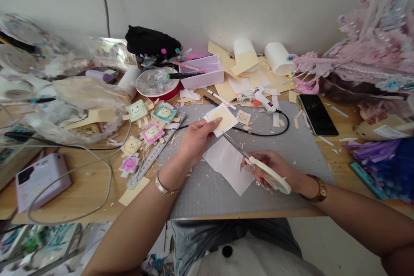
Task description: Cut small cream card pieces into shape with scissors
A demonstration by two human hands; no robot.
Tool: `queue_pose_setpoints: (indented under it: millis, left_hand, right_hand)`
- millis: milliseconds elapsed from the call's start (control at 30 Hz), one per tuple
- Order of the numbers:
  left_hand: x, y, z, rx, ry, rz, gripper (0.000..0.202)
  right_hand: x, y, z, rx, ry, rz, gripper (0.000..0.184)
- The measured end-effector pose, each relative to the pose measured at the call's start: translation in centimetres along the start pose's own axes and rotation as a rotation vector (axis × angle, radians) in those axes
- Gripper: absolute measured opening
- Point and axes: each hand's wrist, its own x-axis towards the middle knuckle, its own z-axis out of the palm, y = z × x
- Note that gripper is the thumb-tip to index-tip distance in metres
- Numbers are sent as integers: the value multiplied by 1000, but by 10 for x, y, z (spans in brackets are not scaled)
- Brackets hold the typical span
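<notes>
My left hand (pixel 196 141) pinches a small white square of paper with a yellow square (pixel 225 120) on it, held above the grey cutting mat (pixel 200 198). Scissors with cream handles (pixel 270 174) are in my right hand (pixel 270 164), fingers around the handles. Their blades point up and left, with the tips by the lower edge of the paper square. Below the blades lies a larger white sheet of paper (pixel 223 161) on the mat. Left of my left hand, several small square paper faces (pixel 152 133) rest around a metal ruler (pixel 152 159).
A white glue gun (pixel 267 102) with a black cord lies at the mat's back. A phone (pixel 317 114) is to the right, near pink beaded crowns (pixel 371 47). Behind stand a lilac box (pixel 203 78) and a red-rimmed bowl (pixel 158 95). Paper scraps litter the table.
</notes>
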Motion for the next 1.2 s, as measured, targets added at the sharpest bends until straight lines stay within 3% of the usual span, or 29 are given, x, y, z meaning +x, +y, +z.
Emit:
queue_pose_setpoints:
  millis: [433,967,1200]
  left_hand:
    - [0,-1,-1,-9,-26,13,28]
    - [2,-2,-3,-32,-40,-35,23]
    - [9,-1,-6,-85,-13,35,19]
  right_hand:
    - [0,-7,5,-34,50,24,52]
    - [-1,0,1,-24,21,20,45]
    - [-3,-3,-2,-78,-34,26,40]
